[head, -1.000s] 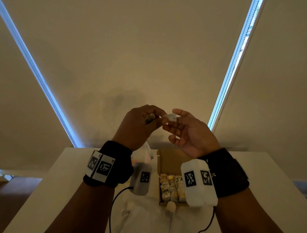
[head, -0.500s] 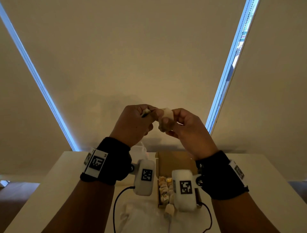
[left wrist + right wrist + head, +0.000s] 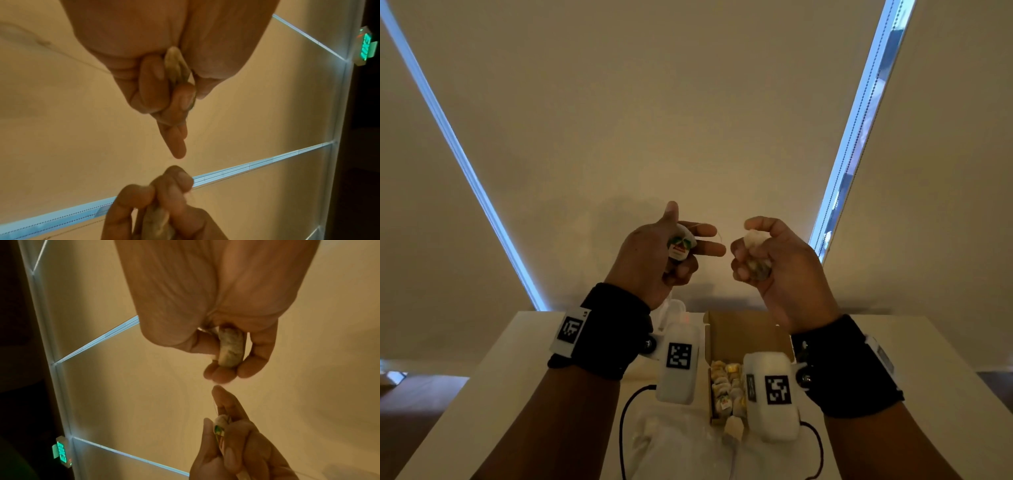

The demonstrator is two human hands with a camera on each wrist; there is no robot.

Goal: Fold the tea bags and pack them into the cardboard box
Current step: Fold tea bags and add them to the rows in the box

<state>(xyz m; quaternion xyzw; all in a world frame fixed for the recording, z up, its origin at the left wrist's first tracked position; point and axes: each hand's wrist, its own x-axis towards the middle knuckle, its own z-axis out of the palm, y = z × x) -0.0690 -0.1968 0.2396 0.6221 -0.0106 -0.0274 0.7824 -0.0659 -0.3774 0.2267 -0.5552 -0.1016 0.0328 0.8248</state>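
Tea bag (image 3: 755, 255) in right hand (image 3: 780, 270) (folded)

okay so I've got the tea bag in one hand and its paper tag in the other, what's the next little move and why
Probably wind the thin string round the folded tea bag that your right hand grips. The left hand holds the paper tag apart from the bag, so the string hangs loose between the hands. Tidied, it should fit beside the bags already in the cardboard box.
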